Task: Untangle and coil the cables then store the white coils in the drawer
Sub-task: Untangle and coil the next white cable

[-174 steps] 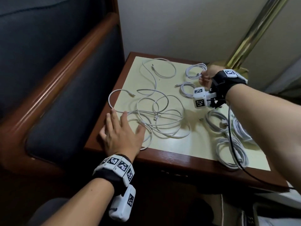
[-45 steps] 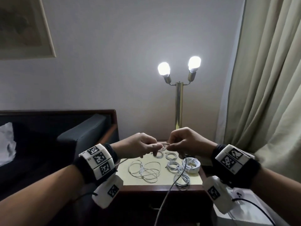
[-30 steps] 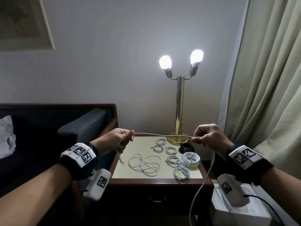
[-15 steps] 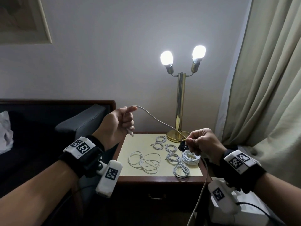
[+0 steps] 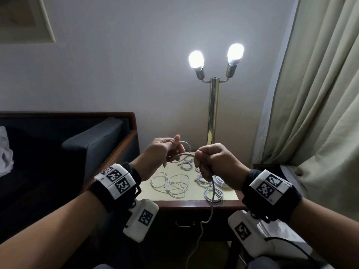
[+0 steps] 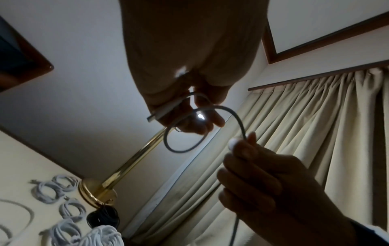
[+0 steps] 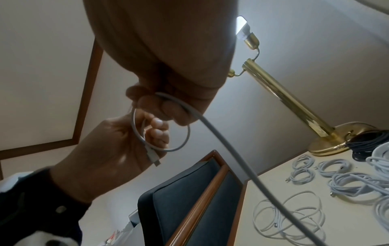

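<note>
Above the bedside table point(image 5: 223, 197), I hold both hands up in the air, close together. Behind them stands a brass lamp point(image 5: 213, 105) with two lit bulbs, its base on the table's far edge beside a dark cable bundle point(image 7: 366, 143). A curtain point(image 5: 314, 94) hangs to the right and a dark padded headboard point(image 5: 93, 144) sits to the left. On the tabletop lie several small white coils point(image 5: 211, 193) toward the right and a loose tangle of white cable point(image 5: 171, 184) nearer the left.

My left hand point(image 5: 157, 154) pinches the white cable point(image 5: 182, 156) near its plug end, a small loop curving out from my fingers point(image 7: 156, 126). My right hand point(image 5: 215, 162) is curled in a fist round the same cable just beside the loop, and the rest of it hangs from that fist past the table's front edge, over the closed drawer point(image 5: 184, 218).
</note>
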`<state>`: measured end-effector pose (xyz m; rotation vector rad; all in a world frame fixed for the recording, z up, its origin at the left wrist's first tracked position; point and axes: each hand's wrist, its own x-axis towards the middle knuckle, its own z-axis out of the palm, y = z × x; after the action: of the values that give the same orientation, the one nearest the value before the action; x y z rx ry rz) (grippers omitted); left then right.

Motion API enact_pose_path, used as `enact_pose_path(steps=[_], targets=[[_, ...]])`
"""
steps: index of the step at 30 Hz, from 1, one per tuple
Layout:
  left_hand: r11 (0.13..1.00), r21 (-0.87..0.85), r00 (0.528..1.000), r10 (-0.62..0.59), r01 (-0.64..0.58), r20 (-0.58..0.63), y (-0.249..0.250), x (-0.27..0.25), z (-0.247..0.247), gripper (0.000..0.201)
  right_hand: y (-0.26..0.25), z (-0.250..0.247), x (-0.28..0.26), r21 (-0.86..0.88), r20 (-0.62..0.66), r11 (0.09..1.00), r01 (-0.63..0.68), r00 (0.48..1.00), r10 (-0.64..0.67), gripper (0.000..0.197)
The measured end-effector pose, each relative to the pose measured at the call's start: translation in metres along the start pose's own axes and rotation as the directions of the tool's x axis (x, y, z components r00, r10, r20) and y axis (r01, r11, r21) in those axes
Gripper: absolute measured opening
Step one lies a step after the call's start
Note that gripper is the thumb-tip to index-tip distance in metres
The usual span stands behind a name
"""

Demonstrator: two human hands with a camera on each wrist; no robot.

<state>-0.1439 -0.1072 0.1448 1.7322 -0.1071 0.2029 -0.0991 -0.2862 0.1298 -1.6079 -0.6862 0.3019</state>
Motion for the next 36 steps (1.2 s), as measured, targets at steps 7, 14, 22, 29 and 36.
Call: enact_pose_path(steps=[7,14,22,29,36], targets=[[0.984,-0.106,0.988,-0.138,0.144,0.066,-0.004,-0.006,0.016,0.046,0.01,0.001,0.003,-0.065,-0.139,0.998,0.024,0.99,-0.033,0.039],[0.942,-0.065,0.939,-0.317,0.328,0.135,-0.012,-0.002,0.019,0.044,0.009,0.004,-0.006,-0.468,-0.14,0.875,0.125,0.967,-0.213,0.037],[0.892,-0.112,0.889,-0.412,0.439,0.201,-0.023,-0.004,0.018,0.045,0.024,0.004,-0.001,-0.223,0.006,0.971,-0.083,0.996,0.087,0.042],[0.911,-0.151,0.913,-0.35,0.384,0.208,-0.024,-0.006,0.02,0.039,0.02,0.003,-0.002,0.018,0.024,0.993,-0.115,0.993,0.114,0.039],[0.882,-0.265,0.919,-0.352,0.389,0.178,-0.035,-0.006,0.022,0.039,0.023,0.003,0.0,-0.054,-0.044,0.997,-0.053,0.998,0.051,0.038]])
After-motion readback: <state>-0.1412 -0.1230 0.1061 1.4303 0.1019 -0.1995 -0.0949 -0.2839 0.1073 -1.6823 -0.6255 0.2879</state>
